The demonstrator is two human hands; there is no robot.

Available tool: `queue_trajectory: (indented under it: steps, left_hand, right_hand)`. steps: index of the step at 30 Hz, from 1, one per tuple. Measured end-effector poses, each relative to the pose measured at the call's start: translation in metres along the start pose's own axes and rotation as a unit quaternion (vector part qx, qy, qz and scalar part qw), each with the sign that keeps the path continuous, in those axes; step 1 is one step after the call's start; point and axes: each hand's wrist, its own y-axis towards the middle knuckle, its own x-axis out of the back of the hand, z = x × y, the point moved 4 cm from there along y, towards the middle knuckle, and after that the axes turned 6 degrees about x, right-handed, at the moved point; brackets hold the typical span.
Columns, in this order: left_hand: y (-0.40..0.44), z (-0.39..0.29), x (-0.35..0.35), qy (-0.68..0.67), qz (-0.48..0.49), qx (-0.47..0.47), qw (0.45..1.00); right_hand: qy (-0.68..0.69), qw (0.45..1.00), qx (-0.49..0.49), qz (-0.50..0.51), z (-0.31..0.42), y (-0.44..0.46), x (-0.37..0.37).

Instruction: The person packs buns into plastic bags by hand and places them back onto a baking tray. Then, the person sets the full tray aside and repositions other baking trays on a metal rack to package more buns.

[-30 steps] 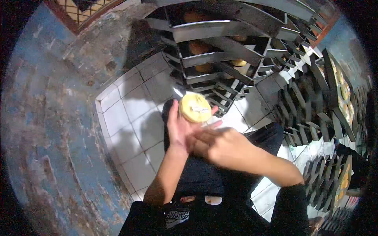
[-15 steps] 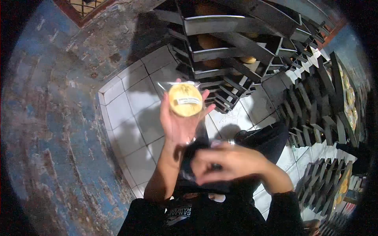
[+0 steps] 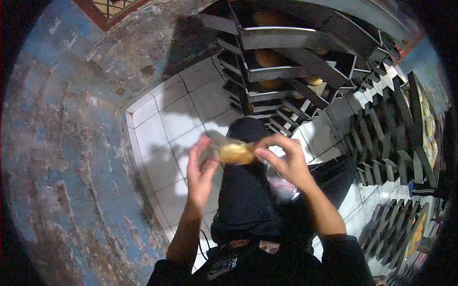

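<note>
A round yellow bun (image 3: 236, 153) in a clear plastic wrapper is held up over my dark-trousered knee, blurred by motion. My right hand (image 3: 286, 159) pinches the wrapper's right end between thumb and fingers. On the other side, my left hand (image 3: 199, 169) has its fingers and thumb about the wrapper's left edge, smeared a little by motion. Just below my right hand, a clear plastic bundle with pinkish print (image 3: 282, 185) rests by my lap, partly hidden by the forearm.
Stacked dark metal trays (image 3: 281, 38) rise ahead, with a bun (image 3: 313, 81) on one of them. More dark trays (image 3: 381, 133) stand at the right, with wrapped buns (image 3: 427, 128) along their far side. A peeling blue wall (image 3: 71, 167) runs along the left, above white floor tiles (image 3: 167, 124).
The wrapped bun has come down from my raised left palm and tipped to a flatter angle. My right hand has moved up to grip the wrapper's right end.
</note>
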Motion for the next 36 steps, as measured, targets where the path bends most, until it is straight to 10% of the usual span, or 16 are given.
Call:
queue_trajectory:
  steps: [12,17,25,36]
  left_hand:
    - [0.013,0.013,-0.025,0.084,0.082,-0.037,0.992]
    - [0.002,0.012,-0.006,0.048,0.13,0.093,0.986]
    - [-0.036,0.039,0.005,0.119,0.147,0.064,0.98]
    - [-0.049,0.096,0.001,0.131,0.171,0.202,0.956]
  right_hand:
    - [-0.002,0.996,-0.087,0.003,-0.034,-0.017,0.005]
    - [0.178,0.932,-0.311,-0.046,-0.054,-0.042,0.024]
    - [-0.013,0.989,-0.137,-0.047,-0.064,-0.09,0.012]
    - [0.232,0.877,-0.417,0.051,-0.116,-0.126,-0.015]
